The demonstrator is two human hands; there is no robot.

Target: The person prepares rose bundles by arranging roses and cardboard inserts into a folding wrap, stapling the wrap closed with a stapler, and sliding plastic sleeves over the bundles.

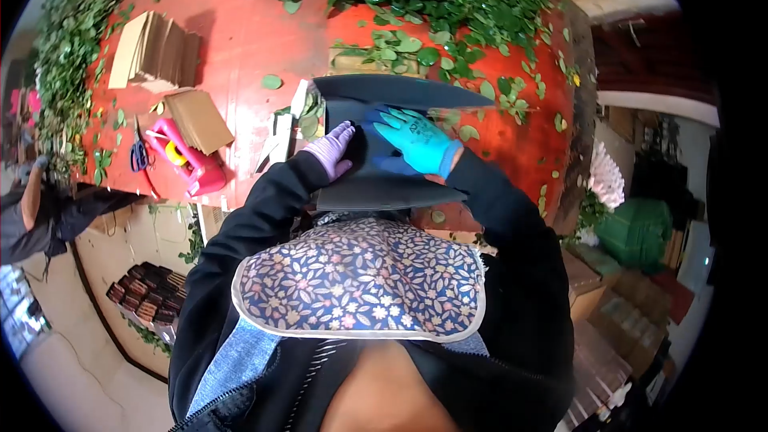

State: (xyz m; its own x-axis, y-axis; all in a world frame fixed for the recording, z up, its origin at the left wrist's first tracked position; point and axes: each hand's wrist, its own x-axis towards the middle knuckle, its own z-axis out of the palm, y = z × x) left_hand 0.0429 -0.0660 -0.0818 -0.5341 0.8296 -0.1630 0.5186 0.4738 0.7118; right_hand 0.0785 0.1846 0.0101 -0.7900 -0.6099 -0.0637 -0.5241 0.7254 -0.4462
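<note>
The dark sheet (362,162) lies at the centre of the frame on the red table (248,0), close against my apron (360,280). I judge it light and thin, springy enough for its bent sides to stand up unaided, and likely a little slippery under gloves. It probably won't break, but a hard press could crease it. The best hold, I think, is along the free edges of the upper flap (400,90) and the lower flap (392,194), or at the upper flap's pointed right end.

My left hand (330,150), in a lilac glove, lies at the sheet's left side, fingers straight and close together, thumb apart. My right hand (416,142), in a turquoise and dark blue glove, rests flat on the middle, fingers stretched and slightly spread. Neither is closed around anything.

The sheet looks near-black and plain, with a faint sheen on its curved flaps; shadow hides much of the middle.
</note>
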